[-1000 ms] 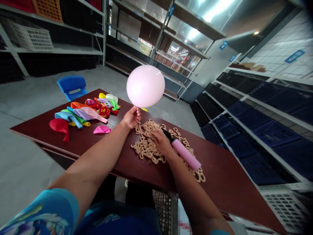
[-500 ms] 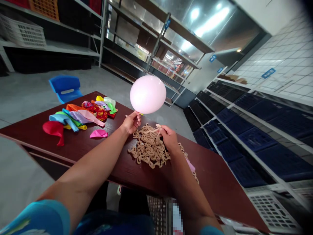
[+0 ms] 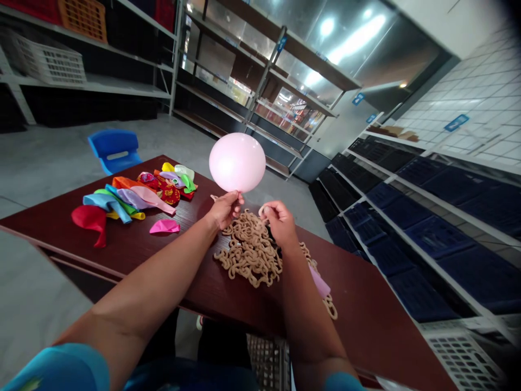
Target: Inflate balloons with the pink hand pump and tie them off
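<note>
My left hand is closed at the neck of an inflated pale pink balloon, which stands up above the fingers. My right hand, over the back right of a pile of tan curly cords, has its fingers pinched together on a short tan cord. Both hands are a little apart above the table. Left of my left forearm lies a bright pink uninflated balloon. Beyond it is a heap of uninflated balloons in many colours, with a red balloon nearest the left.
The dark red-brown table runs across in front of me. A pink piece lies beside my right forearm among more tan cords. Behind the table's left end stands a blue chair. Shelves with crates line the walls.
The balloon and my left hand have shifted: the balloon moved left and slightly down, the hand slightly right. The cord strand that stretched between my hands no longer shows that way.
</note>
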The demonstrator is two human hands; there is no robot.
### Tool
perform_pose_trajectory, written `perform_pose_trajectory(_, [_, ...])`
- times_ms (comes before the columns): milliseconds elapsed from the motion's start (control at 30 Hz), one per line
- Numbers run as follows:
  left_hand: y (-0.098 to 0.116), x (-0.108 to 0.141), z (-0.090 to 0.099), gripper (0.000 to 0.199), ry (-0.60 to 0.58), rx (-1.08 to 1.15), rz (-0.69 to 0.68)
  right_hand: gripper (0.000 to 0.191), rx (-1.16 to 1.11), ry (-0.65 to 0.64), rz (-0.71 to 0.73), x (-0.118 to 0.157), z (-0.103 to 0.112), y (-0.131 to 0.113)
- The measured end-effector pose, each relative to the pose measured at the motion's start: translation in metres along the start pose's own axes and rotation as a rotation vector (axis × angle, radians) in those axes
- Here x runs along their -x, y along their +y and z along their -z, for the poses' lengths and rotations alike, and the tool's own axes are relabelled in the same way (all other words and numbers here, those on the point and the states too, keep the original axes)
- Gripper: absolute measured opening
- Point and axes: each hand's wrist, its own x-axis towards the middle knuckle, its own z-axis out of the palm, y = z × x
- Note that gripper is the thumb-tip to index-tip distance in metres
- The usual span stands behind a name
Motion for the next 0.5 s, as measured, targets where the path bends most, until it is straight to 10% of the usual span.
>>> perform_pose_trajectory(200, [-0.016,0.008,-0.010,0.023,0.011,-0.423,0.028,0.022,0.472,-0.091,0.321,0.013,-0.019,0.009])
perform_pose_trajectory(500, [-0.016,0.008,-0.007,0.031,-0.057,-0.921,-0.249,0.021,0.541,0.029,0.305,0.017,-0.023,0.015])
